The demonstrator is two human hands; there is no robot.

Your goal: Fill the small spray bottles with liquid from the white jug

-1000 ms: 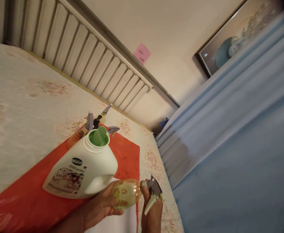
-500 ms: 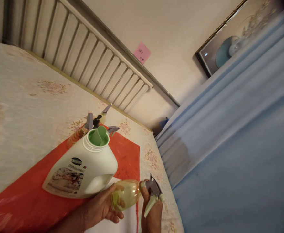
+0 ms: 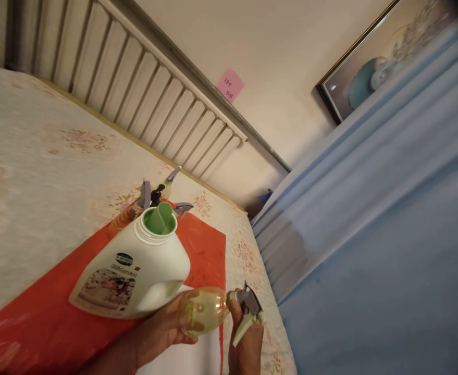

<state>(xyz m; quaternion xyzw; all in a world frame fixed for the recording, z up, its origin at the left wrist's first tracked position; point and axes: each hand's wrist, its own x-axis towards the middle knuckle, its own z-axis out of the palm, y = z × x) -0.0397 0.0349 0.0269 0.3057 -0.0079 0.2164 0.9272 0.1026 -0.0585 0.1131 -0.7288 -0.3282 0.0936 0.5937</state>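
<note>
- The cloth-covered counter [image 3: 37, 172] spreads wide under everything; use its support and do the handling low over it, so that a slip would be a short one.
- The red sheet [image 3: 25, 312] lies on that cloth, with a white sheet [image 3: 197, 359] below your hands. Working above these two looks wise, since they could catch drips.
- The white jug [image 3: 135, 265] stands on the red sheet, just beside your left wrist, with a green insert [image 3: 160, 219] in its uncapped mouth. Mind your left elbow and forearm there; a bump might tip it.
- Behind the jug, partly hidden, are other spray bottles, the orange one [image 3: 124, 220] among them; they are well clear of your grip.
- The yellow spray bottle [image 3: 209, 310] is between your two hands, in front of the jug, its base toward your left. How full it is does not read clearly, so treat it as if it could spill.
- Your left hand [image 3: 166, 325] is wrapped around the base; hold firmly without squeezing, as the clear wall may flex.
- Your right hand [image 3: 247, 346] grasps the gray spray head [image 3: 248, 301], thumb at the collar [image 3: 232, 297]. Any turning is best done from that collar, in line with the bottle.
- Avoid pressing the pale trigger [image 3: 243, 332] against your palm.
</note>
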